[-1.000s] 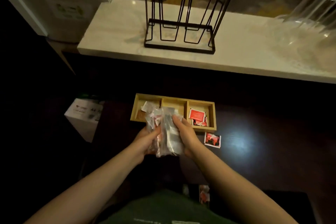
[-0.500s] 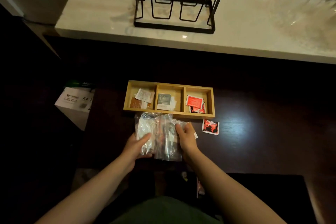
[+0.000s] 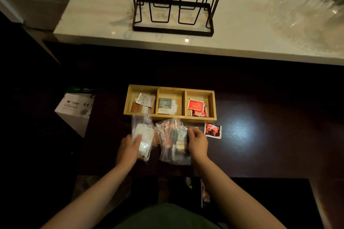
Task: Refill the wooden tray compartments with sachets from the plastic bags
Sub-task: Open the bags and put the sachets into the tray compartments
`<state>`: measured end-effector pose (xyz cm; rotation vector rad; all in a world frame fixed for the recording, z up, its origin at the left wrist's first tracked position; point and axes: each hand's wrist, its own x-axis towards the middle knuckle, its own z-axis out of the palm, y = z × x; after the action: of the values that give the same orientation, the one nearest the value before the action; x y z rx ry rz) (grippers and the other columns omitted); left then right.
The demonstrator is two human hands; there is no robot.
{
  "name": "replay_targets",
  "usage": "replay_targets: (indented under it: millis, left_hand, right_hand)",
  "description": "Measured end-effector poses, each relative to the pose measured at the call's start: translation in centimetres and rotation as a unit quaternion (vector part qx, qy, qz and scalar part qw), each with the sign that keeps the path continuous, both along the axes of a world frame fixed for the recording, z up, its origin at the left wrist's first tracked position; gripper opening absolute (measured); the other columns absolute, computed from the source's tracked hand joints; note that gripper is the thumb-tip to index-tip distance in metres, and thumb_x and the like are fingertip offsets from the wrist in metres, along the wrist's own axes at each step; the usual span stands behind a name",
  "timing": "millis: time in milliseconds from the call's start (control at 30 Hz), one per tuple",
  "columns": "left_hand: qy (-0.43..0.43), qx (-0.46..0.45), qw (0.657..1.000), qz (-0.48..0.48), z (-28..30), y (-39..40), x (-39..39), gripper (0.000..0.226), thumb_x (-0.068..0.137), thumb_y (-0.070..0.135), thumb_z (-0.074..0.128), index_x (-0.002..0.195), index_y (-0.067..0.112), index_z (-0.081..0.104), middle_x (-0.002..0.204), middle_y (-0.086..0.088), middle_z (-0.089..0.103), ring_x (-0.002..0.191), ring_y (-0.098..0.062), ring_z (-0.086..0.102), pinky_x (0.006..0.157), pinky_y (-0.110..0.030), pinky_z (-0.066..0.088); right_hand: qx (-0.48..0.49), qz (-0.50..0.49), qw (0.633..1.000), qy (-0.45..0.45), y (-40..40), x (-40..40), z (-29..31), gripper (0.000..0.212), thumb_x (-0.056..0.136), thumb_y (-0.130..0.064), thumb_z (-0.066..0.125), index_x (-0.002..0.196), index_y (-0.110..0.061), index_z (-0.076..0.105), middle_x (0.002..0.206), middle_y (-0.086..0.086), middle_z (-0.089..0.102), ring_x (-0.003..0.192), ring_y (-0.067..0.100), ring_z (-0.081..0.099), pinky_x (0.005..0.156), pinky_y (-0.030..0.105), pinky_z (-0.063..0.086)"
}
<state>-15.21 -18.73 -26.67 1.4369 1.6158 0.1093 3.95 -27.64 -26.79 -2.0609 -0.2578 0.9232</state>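
A wooden tray (image 3: pixel 170 118) with three compartments lies on the dark table. White and brown sachets (image 3: pixel 144 101) fill its left part, a grey-green sachet (image 3: pixel 165 105) the middle, red sachets (image 3: pixel 196 107) the right. Just in front of the tray, my left hand (image 3: pixel 128 149) grips a clear plastic bag of white sachets (image 3: pixel 142 136). My right hand (image 3: pixel 198 143) holds the edge of a second clear bag (image 3: pixel 175 143) with darker sachets. The two bags are slightly apart. A loose red sachet (image 3: pixel 212 129) lies right of my right hand.
A white marble counter (image 3: pixel 242 42) runs behind the table, carrying a black wire rack (image 3: pixel 173 29) and clear glassware (image 3: pixel 312 5) at the right. A white A4 paper box (image 3: pixel 74 109) stands on the floor left of the table.
The bags were held together as one bundle above the tray; now they are lower, in front of the tray, and pulled apart, one in each hand.
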Motion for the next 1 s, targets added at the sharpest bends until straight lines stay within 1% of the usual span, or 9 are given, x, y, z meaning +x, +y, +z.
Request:
replay_targets:
  millis: [267,367,467,533,600,700,833,933,1000]
  left_hand:
    - [0.150,0.094,0.981,-0.074,0.8,-0.2,-0.2,0.064,0.089,0.041,0.055,0.139,0.011,0.029,0.137,-0.016,0.038,0.117,-0.035,0.048,0.080,-0.043,0.046]
    - [0.176,0.105,0.970,-0.129,1.5,-0.3,0.2,0.065,0.087,0.040,0.056,0.138,0.012,0.027,0.135,-0.016,0.037,0.116,-0.035,0.047,0.079,-0.043,0.048]
    - [0.211,0.151,0.952,-0.164,2.7,-0.7,1.3,0.072,0.084,0.043,0.059,0.141,0.012,0.025,0.145,-0.015,0.029,0.126,-0.034,0.040,0.095,-0.046,0.046]
    - [0.187,0.256,0.927,-0.200,3.8,-0.9,2.5,0.064,0.085,0.038,0.061,0.139,0.012,0.036,0.146,-0.011,0.034,0.132,-0.030,0.037,0.102,-0.042,0.042]
    - [0.098,0.320,0.909,-0.248,4.9,-1.3,4.3,0.043,0.088,0.025,0.059,0.129,0.013,0.051,0.134,-0.004,0.049,0.125,-0.021,0.043,0.101,-0.032,0.040]
    - [-0.029,0.189,0.942,-0.275,6.0,-2.1,7.7,0.035,0.092,0.022,0.055,0.126,0.018,0.052,0.126,0.004,0.053,0.109,-0.010,0.054,0.092,-0.024,0.046]
    - [-0.104,-0.007,0.976,-0.193,5.9,-2.0,10.0,0.036,0.090,0.028,0.059,0.123,0.015,0.052,0.116,0.002,0.061,0.096,-0.017,0.063,0.086,-0.034,0.054]
    - [-0.130,-0.019,0.980,-0.152,6.1,-1.7,10.0,0.020,0.086,0.018,0.065,0.104,0.010,0.062,0.094,-0.003,0.068,0.075,-0.017,0.065,0.074,-0.037,0.056]
    - [-0.155,-0.011,0.977,-0.148,6.9,-2.4,10.2,0.011,0.087,0.017,0.065,0.096,0.011,0.063,0.087,-0.004,0.067,0.074,-0.018,0.065,0.070,-0.035,0.056]
  right_hand:
    - [-0.012,-0.043,0.999,-0.014,-2.2,2.7,-0.3,0.020,0.093,-0.026,0.055,0.092,-0.013,0.070,0.085,-0.003,0.065,0.081,0.012,0.057,0.074,0.028,0.041]
    - [-0.045,-0.043,0.998,-0.020,-2.9,3.4,-0.4,0.023,0.093,-0.031,0.055,0.095,-0.013,0.070,0.087,0.000,0.066,0.084,0.016,0.058,0.077,0.032,0.046]
    - [-0.056,-0.059,0.997,0.008,-3.2,4.0,-0.1,0.024,0.091,-0.033,0.057,0.091,-0.013,0.071,0.087,0.001,0.068,0.086,0.021,0.062,0.081,0.038,0.051]
    - [-0.045,-0.064,0.997,0.023,-3.2,4.2,0.4,0.020,0.089,-0.032,0.060,0.081,-0.016,0.069,0.083,0.000,0.067,0.081,0.019,0.062,0.078,0.037,0.052]
    - [-0.022,-0.078,0.996,0.037,-2.9,4.3,0.8,0.017,0.088,-0.030,0.062,0.074,-0.021,0.067,0.079,-0.001,0.067,0.079,0.017,0.062,0.077,0.037,0.052]
    - [0.012,-0.081,0.995,0.060,-2.4,4.1,1.2,0.016,0.087,-0.028,0.064,0.079,-0.017,0.071,0.082,0.004,0.071,0.084,0.022,0.066,0.080,0.040,0.054]
    - [0.051,-0.077,0.993,0.075,-1.9,3.9,2.3,0.017,0.088,-0.024,0.062,0.084,-0.010,0.072,0.085,0.015,0.072,0.077,0.022,0.063,0.074,0.041,0.054]
    - [0.078,-0.090,0.989,0.092,-1.8,3.9,3.1,0.020,0.091,-0.022,0.058,0.087,-0.007,0.070,0.086,0.013,0.071,0.077,0.022,0.064,0.073,0.040,0.055]
    - [0.095,-0.104,0.981,0.131,-1.8,4.1,3.5,0.022,0.094,-0.021,0.055,0.084,-0.007,0.068,0.084,0.014,0.068,0.074,0.024,0.063,0.068,0.040,0.054]
